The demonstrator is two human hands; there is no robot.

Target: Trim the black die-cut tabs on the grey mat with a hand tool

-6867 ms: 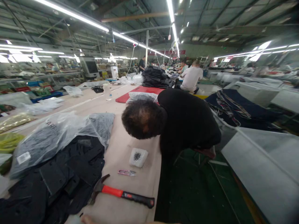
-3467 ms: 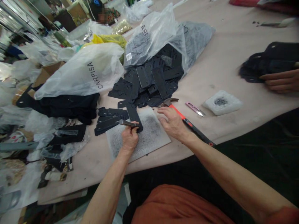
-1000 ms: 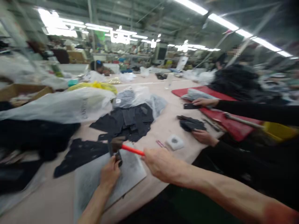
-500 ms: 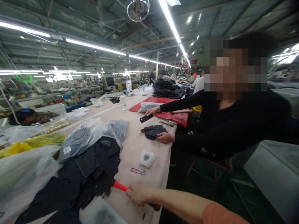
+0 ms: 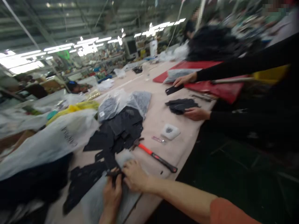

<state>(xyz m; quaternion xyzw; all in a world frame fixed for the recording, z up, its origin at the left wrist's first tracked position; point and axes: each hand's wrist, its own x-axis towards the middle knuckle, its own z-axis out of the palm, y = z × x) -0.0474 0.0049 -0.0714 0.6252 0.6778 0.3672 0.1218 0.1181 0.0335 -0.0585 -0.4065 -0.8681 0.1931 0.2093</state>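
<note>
Head view, blurred by camera motion. The left hand and right hand meet over a grey speckled cutting board at the near edge of the pale pink surface. Both hands appear closed, pinching a small flat black cut piece between the fingertips, though blur leaves the exact grip uncertain. Just beyond, to the right, lies a red-and-black-handled hammer, untouched. A heap of black cut pieces sits farther left. A co-worker's hands rest on a smaller black stack to the far right. To do this step well, the piece should lie flat and square on the board, fingers clear of the strike point. Half a second earlier, the right hand held the hammer; it now lies released.
</note>
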